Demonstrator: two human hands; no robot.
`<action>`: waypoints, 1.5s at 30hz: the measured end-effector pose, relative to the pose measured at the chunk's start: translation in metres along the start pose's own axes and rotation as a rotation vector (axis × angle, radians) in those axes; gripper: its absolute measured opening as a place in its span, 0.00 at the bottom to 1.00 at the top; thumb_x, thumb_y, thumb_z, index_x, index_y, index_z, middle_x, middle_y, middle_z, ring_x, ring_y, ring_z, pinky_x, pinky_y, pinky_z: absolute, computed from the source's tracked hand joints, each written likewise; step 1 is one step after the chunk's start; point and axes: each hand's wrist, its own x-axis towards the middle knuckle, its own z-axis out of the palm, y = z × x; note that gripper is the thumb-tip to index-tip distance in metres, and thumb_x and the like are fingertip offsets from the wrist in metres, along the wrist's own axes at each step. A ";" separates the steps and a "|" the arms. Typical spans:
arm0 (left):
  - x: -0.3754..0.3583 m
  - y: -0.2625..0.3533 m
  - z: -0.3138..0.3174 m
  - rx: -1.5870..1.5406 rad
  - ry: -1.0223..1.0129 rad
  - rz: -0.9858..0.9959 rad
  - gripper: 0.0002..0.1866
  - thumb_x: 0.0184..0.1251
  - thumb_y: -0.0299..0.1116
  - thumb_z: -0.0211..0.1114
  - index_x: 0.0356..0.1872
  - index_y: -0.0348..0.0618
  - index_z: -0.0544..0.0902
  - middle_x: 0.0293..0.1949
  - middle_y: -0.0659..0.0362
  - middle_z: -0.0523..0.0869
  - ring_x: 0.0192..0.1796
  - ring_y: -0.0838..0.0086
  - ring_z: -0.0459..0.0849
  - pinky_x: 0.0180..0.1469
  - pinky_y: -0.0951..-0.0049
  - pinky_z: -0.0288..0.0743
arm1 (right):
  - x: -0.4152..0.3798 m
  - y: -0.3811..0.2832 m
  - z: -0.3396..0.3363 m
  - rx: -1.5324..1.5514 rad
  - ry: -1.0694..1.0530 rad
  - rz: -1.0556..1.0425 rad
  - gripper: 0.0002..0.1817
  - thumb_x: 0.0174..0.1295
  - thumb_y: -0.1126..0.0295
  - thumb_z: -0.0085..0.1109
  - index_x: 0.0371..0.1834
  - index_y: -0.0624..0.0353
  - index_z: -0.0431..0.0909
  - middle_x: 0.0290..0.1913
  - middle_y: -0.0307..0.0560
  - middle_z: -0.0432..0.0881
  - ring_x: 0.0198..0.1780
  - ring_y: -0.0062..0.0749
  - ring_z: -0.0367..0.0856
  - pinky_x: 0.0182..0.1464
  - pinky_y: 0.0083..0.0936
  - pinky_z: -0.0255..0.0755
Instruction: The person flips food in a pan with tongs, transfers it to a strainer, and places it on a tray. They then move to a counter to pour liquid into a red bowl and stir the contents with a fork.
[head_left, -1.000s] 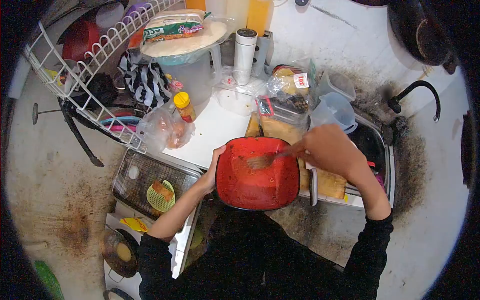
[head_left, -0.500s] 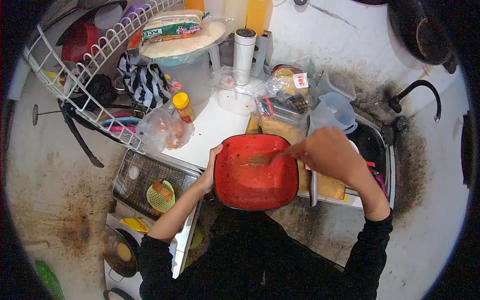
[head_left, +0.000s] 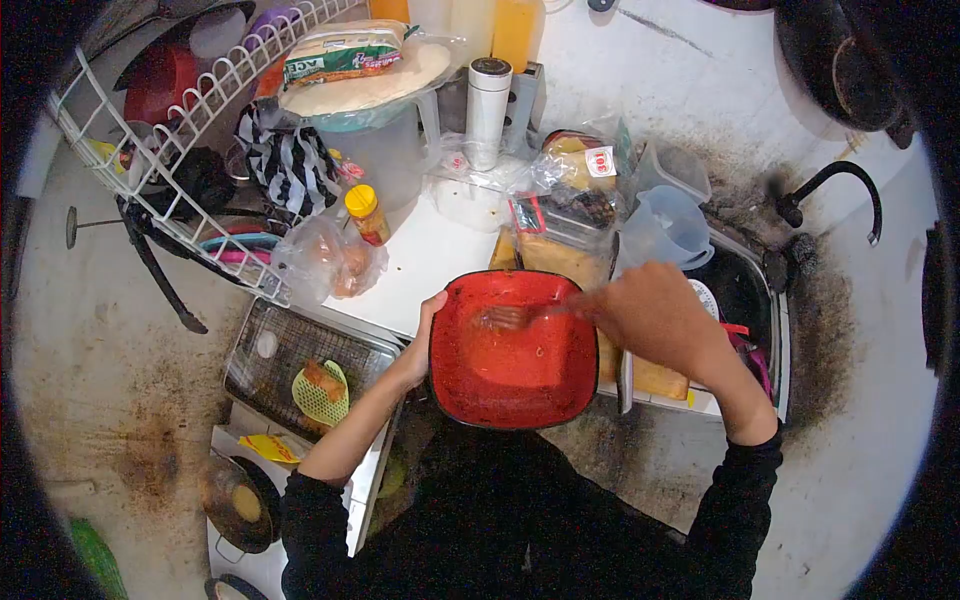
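Observation:
A square red bowl (head_left: 515,375) with a dark rim is held in front of my body. My left hand (head_left: 425,335) grips its left side, the thumb over the rim. Wrapped around a fork (head_left: 515,317), my right hand (head_left: 655,315) hovers over the bowl's right edge. The tines lie low inside the bowl, near its upper middle, slightly blurred. Small bits and smears dot the red surface. Beyond the bowl, partly covered by it and my right hand, is a wooden cutting board (head_left: 660,378).
A sink with a black faucet (head_left: 840,175) is at the right. Behind the bowl stand a white tumbler (head_left: 488,115), a yellow-capped jar (head_left: 367,215) and a clear bag of eggs (head_left: 330,260). At lower left are a wire-rack tray (head_left: 285,350), a green strainer (head_left: 322,392) and a pan (head_left: 240,505).
The fork has shifted slightly left and up within the bowl, and my right hand has moved a little with it. The bowl sits slightly lower and remains in my left hand.

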 end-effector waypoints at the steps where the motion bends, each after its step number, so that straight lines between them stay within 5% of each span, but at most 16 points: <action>1: -0.001 0.001 0.001 0.000 0.000 -0.001 0.38 0.58 0.62 0.32 0.57 0.40 0.61 0.55 0.52 0.67 0.56 0.67 0.67 0.59 0.67 0.57 | 0.000 0.001 -0.001 -0.006 0.036 0.026 0.14 0.52 0.63 0.50 0.42 0.33 0.76 0.14 0.46 0.73 0.18 0.40 0.74 0.21 0.31 0.68; 8: -0.001 0.001 0.003 -0.114 -0.049 -0.036 0.37 0.59 0.62 0.31 0.57 0.39 0.61 0.54 0.51 0.68 0.55 0.66 0.69 0.59 0.66 0.58 | -0.005 0.000 -0.002 -0.065 -0.050 0.068 0.13 0.51 0.64 0.51 0.40 0.35 0.78 0.14 0.43 0.73 0.18 0.38 0.75 0.20 0.31 0.67; 13: 0.002 0.002 0.007 -0.219 -0.107 -0.003 0.36 0.60 0.60 0.31 0.57 0.39 0.62 0.53 0.50 0.70 0.54 0.66 0.71 0.58 0.66 0.61 | -0.008 -0.002 -0.007 -0.089 0.114 -0.107 0.10 0.49 0.66 0.53 0.34 0.39 0.80 0.17 0.41 0.74 0.21 0.35 0.76 0.19 0.30 0.65; 26: 0.005 0.014 0.010 -0.333 -0.228 0.023 0.34 0.60 0.58 0.32 0.58 0.41 0.61 0.55 0.51 0.68 0.55 0.63 0.69 0.59 0.63 0.60 | -0.003 -0.006 -0.006 -0.047 0.449 -0.046 0.14 0.46 0.68 0.53 0.37 0.41 0.79 0.17 0.36 0.69 0.17 0.28 0.72 0.18 0.26 0.65; 28: 0.005 0.014 0.007 -0.351 -0.234 0.018 0.35 0.60 0.59 0.31 0.58 0.41 0.60 0.55 0.51 0.68 0.55 0.63 0.69 0.59 0.63 0.59 | -0.003 -0.007 -0.006 -0.108 0.398 -0.050 0.14 0.52 0.66 0.47 0.42 0.40 0.76 0.30 0.36 0.76 0.25 0.28 0.78 0.19 0.26 0.70; 31: 0.003 0.017 0.005 -0.343 -0.215 0.003 0.35 0.60 0.58 0.31 0.58 0.41 0.61 0.55 0.51 0.68 0.55 0.63 0.69 0.59 0.64 0.60 | -0.004 -0.007 -0.004 -0.124 0.297 -0.121 0.15 0.51 0.67 0.48 0.42 0.41 0.76 0.33 0.36 0.76 0.28 0.27 0.78 0.21 0.25 0.71; 34: -0.001 0.023 0.011 -0.300 -0.146 0.040 0.34 0.61 0.57 0.31 0.57 0.40 0.61 0.55 0.51 0.68 0.55 0.65 0.69 0.59 0.65 0.60 | -0.004 -0.006 -0.007 -0.088 0.510 -0.048 0.18 0.42 0.70 0.53 0.40 0.40 0.78 0.21 0.34 0.70 0.21 0.25 0.74 0.19 0.22 0.67; 38: 0.000 0.020 0.004 -0.178 -0.098 0.087 0.34 0.61 0.58 0.30 0.57 0.39 0.61 0.54 0.51 0.69 0.55 0.66 0.69 0.59 0.66 0.59 | -0.003 -0.009 0.001 -0.072 0.512 -0.172 0.18 0.42 0.70 0.53 0.39 0.40 0.78 0.21 0.35 0.70 0.22 0.26 0.74 0.20 0.22 0.67; 40: 0.000 0.020 0.003 -0.154 -0.070 0.106 0.34 0.61 0.58 0.30 0.56 0.39 0.61 0.54 0.51 0.69 0.55 0.66 0.70 0.59 0.67 0.59 | -0.011 -0.015 -0.011 -0.108 0.306 -0.035 0.13 0.50 0.68 0.49 0.40 0.44 0.76 0.38 0.41 0.75 0.33 0.30 0.79 0.23 0.26 0.73; 45: -0.001 0.018 0.004 -0.052 0.016 0.179 0.35 0.61 0.58 0.30 0.56 0.37 0.62 0.53 0.52 0.69 0.55 0.67 0.68 0.59 0.69 0.56 | -0.007 -0.021 -0.005 -0.060 0.261 -0.011 0.12 0.50 0.66 0.48 0.39 0.44 0.77 0.33 0.41 0.77 0.28 0.32 0.79 0.22 0.29 0.72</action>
